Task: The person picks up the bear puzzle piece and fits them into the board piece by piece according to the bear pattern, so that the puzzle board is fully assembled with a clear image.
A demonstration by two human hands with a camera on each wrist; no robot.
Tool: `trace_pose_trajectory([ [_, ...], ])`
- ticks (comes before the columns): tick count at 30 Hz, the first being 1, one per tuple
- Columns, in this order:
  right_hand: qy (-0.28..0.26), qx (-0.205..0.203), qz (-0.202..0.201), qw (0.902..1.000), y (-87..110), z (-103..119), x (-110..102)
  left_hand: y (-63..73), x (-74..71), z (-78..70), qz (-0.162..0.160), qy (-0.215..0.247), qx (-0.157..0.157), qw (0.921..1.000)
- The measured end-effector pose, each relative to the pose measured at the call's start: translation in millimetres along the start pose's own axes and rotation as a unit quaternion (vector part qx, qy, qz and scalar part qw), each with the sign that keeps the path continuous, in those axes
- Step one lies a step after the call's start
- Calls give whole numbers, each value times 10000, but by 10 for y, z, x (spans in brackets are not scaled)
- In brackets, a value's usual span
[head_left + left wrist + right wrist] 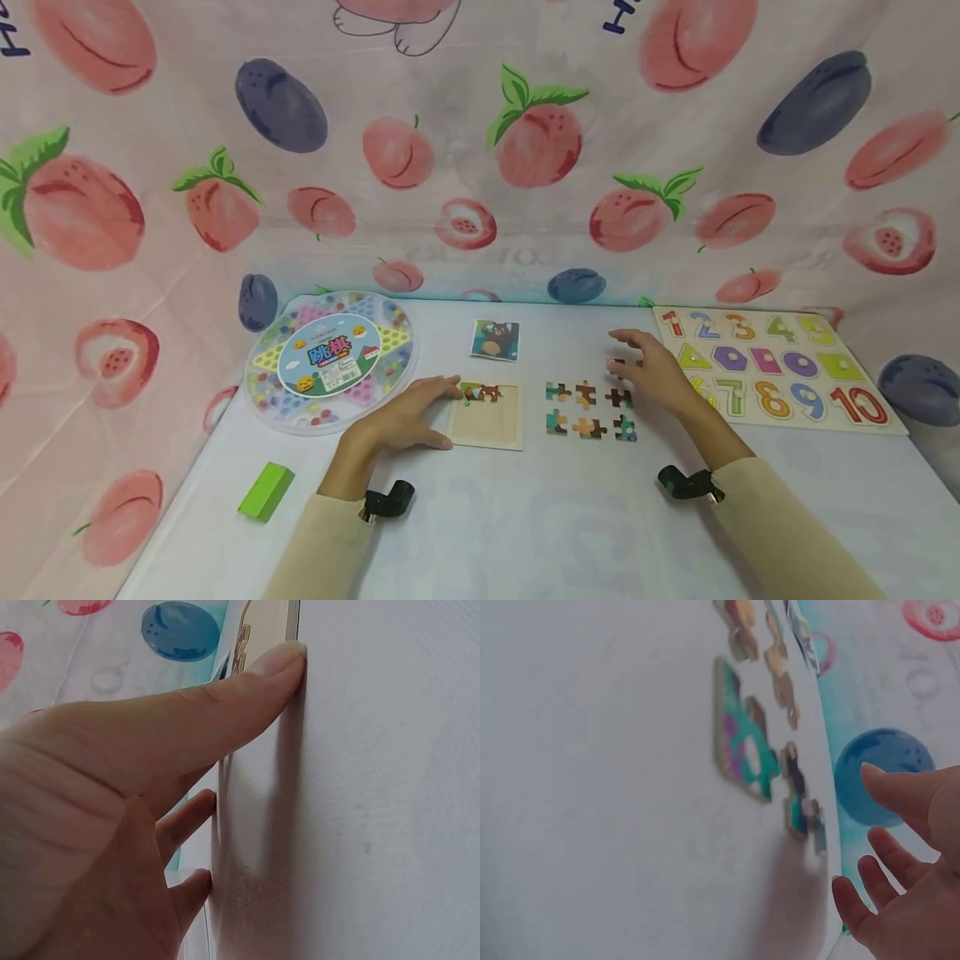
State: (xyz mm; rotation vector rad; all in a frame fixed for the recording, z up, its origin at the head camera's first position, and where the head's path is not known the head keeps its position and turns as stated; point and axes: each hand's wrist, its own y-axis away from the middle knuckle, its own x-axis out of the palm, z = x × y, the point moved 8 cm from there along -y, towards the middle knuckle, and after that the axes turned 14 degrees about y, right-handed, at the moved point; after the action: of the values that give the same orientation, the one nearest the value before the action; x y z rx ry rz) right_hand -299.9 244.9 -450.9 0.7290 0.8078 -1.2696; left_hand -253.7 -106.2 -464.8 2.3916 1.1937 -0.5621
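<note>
A square wooden puzzle tray [487, 425] lies in the middle, with joined pieces [482, 392] along its top left. My left hand [408, 412] rests at the tray's left side, fingers spread; in the left wrist view the thumb [247, 697] touches the tray's edge. To the right of the tray, loose jigsaw pieces [589, 427] lie in rows. Above the right end of these rows is my right hand [654, 373], its fingers apart and holding nothing. One dark piece is partly hidden by those fingers. In the right wrist view, a green and purple corner piece [742, 742] lies nearest.
A picture card with a bear [495, 340] lies behind the tray. At the left are a round Chinese checkers box [330, 354] and a green block [266, 492]. A number and shape board [780, 367] lies at the right. A fruit-print cloth [465, 167] hangs behind.
</note>
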Motion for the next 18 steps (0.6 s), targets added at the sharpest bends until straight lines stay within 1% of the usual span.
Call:
trace_pose_trajectory([
  [4, 0, 281, 200, 9994, 41, -149, 62, -5, 1, -4, 12, -18, -24, 10000],
  [7, 74, 481, 238, 9985, 56, -235, 102, -2, 2, -9, 20, -38, 17, 10000],
  [12, 303, 527, 93, 9981, 37, -289, 105, 1, 4, -17, 16, -19, 61, 10000],
  [18, 387, 520, -24, 9979, 15, -282, 97, 5, 0, -12, -20, -18, 46, 10000],
])
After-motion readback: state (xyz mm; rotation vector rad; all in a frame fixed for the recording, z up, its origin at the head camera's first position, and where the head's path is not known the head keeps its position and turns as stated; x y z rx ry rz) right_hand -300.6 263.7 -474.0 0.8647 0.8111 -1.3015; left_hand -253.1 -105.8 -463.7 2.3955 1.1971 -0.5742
